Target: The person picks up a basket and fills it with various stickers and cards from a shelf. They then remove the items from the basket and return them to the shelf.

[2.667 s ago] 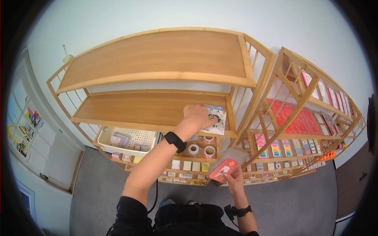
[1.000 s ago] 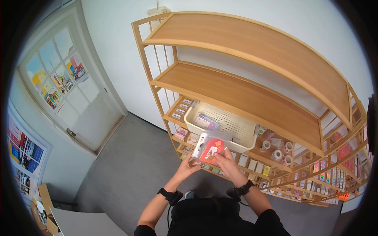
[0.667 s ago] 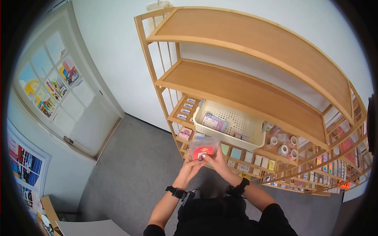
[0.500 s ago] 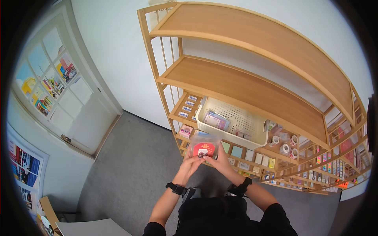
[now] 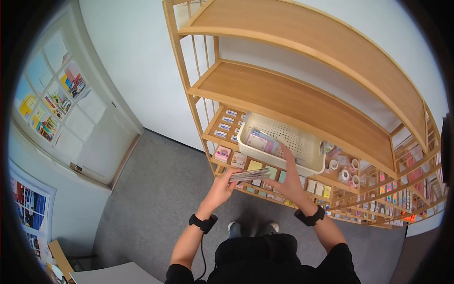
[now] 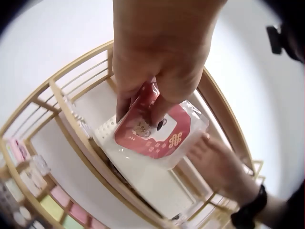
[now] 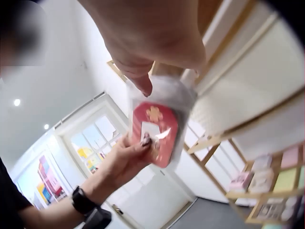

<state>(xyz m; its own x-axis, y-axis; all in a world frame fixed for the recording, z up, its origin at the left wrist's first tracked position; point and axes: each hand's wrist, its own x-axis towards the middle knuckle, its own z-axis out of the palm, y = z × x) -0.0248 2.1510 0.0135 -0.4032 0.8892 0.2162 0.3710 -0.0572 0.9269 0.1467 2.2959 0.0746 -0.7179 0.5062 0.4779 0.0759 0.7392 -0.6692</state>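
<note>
Your bare left forearm point(image 5: 188, 244) and bare right forearm point(image 5: 331, 233) extend forward, converging toward the hands. Your bare left hand point(image 5: 219, 189) is closed in a grip, its thumb point(image 7: 143, 144) laid flat across the front. Your bare right hand point(image 5: 291, 184) is open, fingers extended and separated from the thumb, reaching farther forward than the left.

Basket point(image 5: 283, 162) on the third board down of the shelf unit point(image 5: 288, 99), with packets point(image 5: 261, 142) inside toward its 9 o'clock end. From the basket's centre: small packs point(image 5: 226, 119) at 10 o'clock and tape rolls point(image 5: 344, 175) at 4, both on that board; door point(image 5: 97, 137) at 9; wall poster point(image 5: 30, 203) between 8 and 9; held packet stack point(image 5: 248, 175) between 7 and 8.
</note>
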